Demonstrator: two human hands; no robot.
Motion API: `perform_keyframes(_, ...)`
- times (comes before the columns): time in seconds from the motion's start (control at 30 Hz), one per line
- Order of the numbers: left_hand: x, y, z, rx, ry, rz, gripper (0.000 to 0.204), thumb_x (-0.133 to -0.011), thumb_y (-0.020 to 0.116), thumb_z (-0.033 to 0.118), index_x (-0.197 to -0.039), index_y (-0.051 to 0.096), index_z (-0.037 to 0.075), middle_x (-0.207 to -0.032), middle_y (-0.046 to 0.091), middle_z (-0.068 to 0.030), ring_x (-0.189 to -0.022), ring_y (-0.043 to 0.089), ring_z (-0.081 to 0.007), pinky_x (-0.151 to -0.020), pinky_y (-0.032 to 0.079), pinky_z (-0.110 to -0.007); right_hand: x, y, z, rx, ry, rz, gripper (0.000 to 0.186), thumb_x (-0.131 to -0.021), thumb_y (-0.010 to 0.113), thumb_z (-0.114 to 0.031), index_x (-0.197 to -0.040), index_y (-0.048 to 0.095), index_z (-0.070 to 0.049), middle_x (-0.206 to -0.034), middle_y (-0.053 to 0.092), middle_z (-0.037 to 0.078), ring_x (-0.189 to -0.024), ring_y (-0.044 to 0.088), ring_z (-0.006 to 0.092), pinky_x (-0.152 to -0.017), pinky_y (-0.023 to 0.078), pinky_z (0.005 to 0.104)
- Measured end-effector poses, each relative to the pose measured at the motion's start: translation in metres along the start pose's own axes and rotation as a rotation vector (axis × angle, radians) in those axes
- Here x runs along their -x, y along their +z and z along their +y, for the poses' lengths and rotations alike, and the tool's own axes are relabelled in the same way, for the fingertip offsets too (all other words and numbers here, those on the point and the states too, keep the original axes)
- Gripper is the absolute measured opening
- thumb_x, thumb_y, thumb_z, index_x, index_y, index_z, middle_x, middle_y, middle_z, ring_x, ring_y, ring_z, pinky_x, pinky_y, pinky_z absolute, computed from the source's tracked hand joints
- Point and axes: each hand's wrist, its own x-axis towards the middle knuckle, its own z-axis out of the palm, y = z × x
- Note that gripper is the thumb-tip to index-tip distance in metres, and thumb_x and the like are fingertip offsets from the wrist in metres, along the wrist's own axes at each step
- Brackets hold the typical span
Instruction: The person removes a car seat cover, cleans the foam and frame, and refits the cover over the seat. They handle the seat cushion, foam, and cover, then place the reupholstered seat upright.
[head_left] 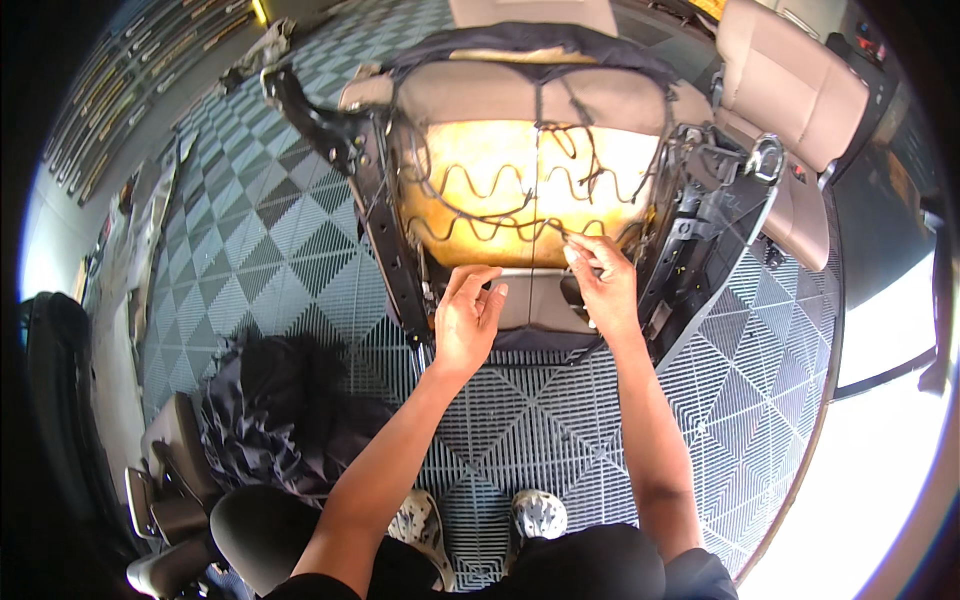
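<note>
An overturned car seat (600, 100) lies in front of me, its yellow foam (480, 150) bare between black metal side rails. Wavy wire springs (485, 232) and dark wiring (592, 165) run across the foam. At the near edge of the foam, my right hand (607, 290) is closed, thumb and forefinger pinching the end of a thin black cable (548, 226). My left hand (468, 318) hovers over the seat's near left corner. Its fingers are half curled, with the thumb apart from them and nothing seen in between.
A bundle of black fabric (285, 415) lies on the grey tiled floor (240, 250) at left. More beige seats stand at far right (795, 85) and near left (172, 450). Wrenches (150, 75) hang in rows at upper left. A metal lever (768, 160) juts from the seat's right side.
</note>
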Motion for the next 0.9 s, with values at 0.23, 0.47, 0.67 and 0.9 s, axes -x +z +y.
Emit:
perform_keyframes(0.23, -0.119, -0.071, 0.099, -0.222, 0.648, 0.144, 0.023, -0.094, 0.071, 0.006, -0.116, 0.070, 0.001, -0.105, 0.069, -0.0171, -0.094, 0.069, -0.0351, -0.086, 0.056, -0.044, -0.069, 0.029, -0.040, -0.165, -0.045, 0.181, 0.037, -0.100, 0.067, -0.003, -0.137, 0.062, 0.000, -0.107, 0.074, 0.009, -0.092, 0.070, 0.0144, -0.083, 0.057, 0.0300)
perform_keyframes(0.47, -0.237, -0.078, 0.119, -0.819, 0.364, 0.043, 0.052, -0.102, 0.063, 0.039, -0.145, 0.058, 0.010, -0.136, 0.062, -0.0180, -0.129, 0.056, -0.0407, -0.110, 0.042, -0.055, -0.099, 0.032, -0.043, 0.105, -0.152, 0.485, 0.015, -0.097, 0.071, -0.001, -0.112, 0.069, -0.004, -0.091, 0.068, 0.003, -0.071, 0.059, 0.0088, -0.063, 0.052, 0.0284)
perform_keyframes(0.67, -0.251, -0.073, 0.100, -0.925, 0.189, -0.158, 0.067, -0.108, 0.040, 0.061, -0.154, 0.053, 0.015, -0.151, 0.055, -0.0173, -0.141, 0.049, -0.0387, -0.120, 0.031, -0.055, -0.107, 0.017, -0.045, 0.737, -0.525, 0.444, 0.045, -0.079, 0.074, -0.001, -0.120, 0.075, -0.020, -0.096, 0.056, 0.003, -0.073, 0.065, 0.0215, -0.061, 0.057, 0.0381)
perform_keyframes(0.9, -0.253, -0.075, 0.106, -0.947, 0.127, -0.208, 0.070, -0.108, 0.038, 0.064, -0.156, 0.051, 0.015, -0.155, 0.053, -0.0172, -0.145, 0.046, -0.0388, -0.121, 0.031, -0.054, -0.136, 0.008, -0.047, 0.971, -0.779, 0.455, 0.020, -0.081, 0.070, -0.017, -0.101, 0.071, -0.017, -0.095, 0.055, 0.002, -0.085, 0.059, 0.0218, -0.074, 0.045, 0.0393)
